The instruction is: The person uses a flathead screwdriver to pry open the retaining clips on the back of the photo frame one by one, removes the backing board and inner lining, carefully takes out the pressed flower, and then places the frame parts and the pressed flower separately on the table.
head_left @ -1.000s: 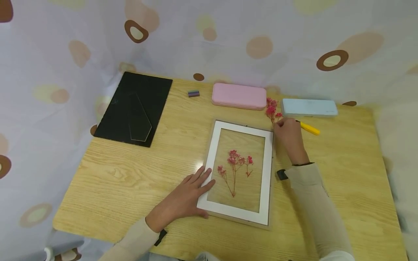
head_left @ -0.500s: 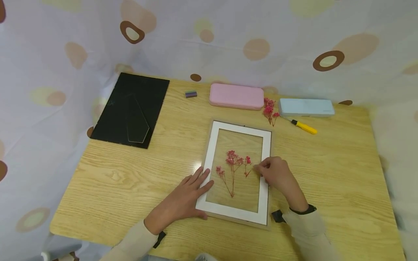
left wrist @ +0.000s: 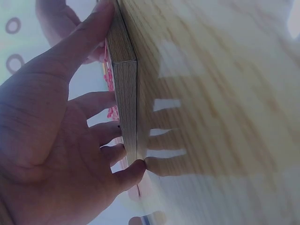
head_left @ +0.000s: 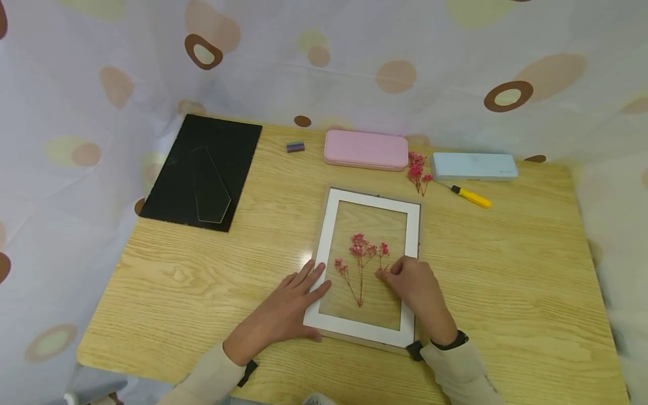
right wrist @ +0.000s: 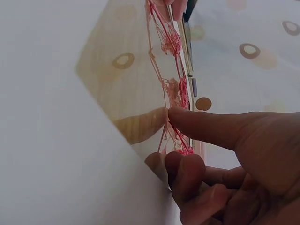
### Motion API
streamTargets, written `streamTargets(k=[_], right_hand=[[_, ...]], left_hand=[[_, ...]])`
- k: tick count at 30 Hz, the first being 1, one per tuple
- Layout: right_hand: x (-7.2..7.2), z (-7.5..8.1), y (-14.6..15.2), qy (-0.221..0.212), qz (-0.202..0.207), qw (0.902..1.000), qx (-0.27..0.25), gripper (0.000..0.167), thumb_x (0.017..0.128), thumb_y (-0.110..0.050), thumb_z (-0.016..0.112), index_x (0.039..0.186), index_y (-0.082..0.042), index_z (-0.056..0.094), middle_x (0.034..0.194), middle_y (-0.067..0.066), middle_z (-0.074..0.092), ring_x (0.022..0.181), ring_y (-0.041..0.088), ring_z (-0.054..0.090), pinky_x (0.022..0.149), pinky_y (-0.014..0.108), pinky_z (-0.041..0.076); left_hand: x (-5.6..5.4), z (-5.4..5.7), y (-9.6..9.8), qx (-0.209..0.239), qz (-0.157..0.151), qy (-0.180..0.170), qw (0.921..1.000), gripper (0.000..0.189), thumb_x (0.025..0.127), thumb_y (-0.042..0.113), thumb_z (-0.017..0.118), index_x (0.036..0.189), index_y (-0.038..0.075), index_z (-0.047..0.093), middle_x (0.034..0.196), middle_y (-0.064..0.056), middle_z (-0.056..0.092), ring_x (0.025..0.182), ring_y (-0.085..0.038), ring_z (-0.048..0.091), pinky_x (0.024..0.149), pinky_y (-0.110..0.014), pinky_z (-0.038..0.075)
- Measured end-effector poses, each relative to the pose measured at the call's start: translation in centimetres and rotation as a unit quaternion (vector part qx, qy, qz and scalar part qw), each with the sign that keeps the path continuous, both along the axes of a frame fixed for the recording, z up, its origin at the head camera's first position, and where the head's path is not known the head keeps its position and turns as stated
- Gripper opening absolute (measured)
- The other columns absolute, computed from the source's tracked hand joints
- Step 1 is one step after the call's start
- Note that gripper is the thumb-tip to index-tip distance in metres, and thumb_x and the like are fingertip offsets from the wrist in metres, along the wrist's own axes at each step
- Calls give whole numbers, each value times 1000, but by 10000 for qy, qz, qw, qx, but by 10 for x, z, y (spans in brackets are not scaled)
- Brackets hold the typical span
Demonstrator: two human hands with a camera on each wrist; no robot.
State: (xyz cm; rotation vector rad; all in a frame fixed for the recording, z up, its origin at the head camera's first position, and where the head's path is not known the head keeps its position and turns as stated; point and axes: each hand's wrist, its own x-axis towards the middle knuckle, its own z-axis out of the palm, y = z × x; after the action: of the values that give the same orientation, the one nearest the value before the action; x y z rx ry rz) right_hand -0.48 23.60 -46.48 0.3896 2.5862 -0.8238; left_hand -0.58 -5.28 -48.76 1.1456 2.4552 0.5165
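A picture frame (head_left: 365,329) with a white border and a clear pane lies on the wooden table. On the pane rest a branching sprig of dried pink flowers (head_left: 358,246) and, to its right, a smaller dried flower sprig (head_left: 385,248). My left hand (head_left: 288,309) rests on the frame's lower left corner, fingers spread along the left side and thumb by the near edge. With thumb and fingertips, my right hand (head_left: 417,286) pinches the small sprig at its stem; in the right wrist view the thumb (right wrist: 201,125) touches that stem, and both reflect in the pane.
Behind the frame are a pink case (head_left: 366,149), a pale blue case (head_left: 475,166), more pink flowers (head_left: 416,170) and a yellow-handled screwdriver (head_left: 473,197). A black backing board (head_left: 202,171) lies at the far left, and a small dark block (head_left: 295,147) near the back.
My right hand has come from the loose flowers at the back, nearer to me and left, onto the small sprig's stem. The left hand stays on the frame.
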Motion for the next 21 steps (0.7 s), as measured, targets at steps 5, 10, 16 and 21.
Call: streamTargets(k=[5,10,16,21], right_hand=[[0,0,-4,90,34,10000,-13,28,91,-27,73,85,0,68,72,6,64,60,17,54,53,28,43],[1,0,-6,215,148,9996,63,21,94,-18,68,86,2,67,70,6,61,59,16,52,51,28,42],[2,0,-7,368,275,9986,252,18,95,-12,61,87,4,66,68,8,59,57,18,51,50,29,41],[1,2,-6,448,300,9984,192,18,94,-9,58,87,5,66,69,9,60,56,18,51,49,29,41]], left_hand=[[0,-1,0,-22,-1,25,10000,108,67,61,85,152,10,44,165,-14,18,154,-31,8,115,-50,29],[0,-1,0,21,-2,17,10000,107,67,60,85,152,9,44,165,-16,19,153,-33,9,115,-51,30],[0,0,0,69,-23,81,9999,107,67,60,85,151,8,45,164,-17,20,153,-35,11,114,-52,31],[0,2,0,42,-34,80,10000,108,67,61,85,151,8,44,164,-18,20,153,-35,10,115,-51,30]])
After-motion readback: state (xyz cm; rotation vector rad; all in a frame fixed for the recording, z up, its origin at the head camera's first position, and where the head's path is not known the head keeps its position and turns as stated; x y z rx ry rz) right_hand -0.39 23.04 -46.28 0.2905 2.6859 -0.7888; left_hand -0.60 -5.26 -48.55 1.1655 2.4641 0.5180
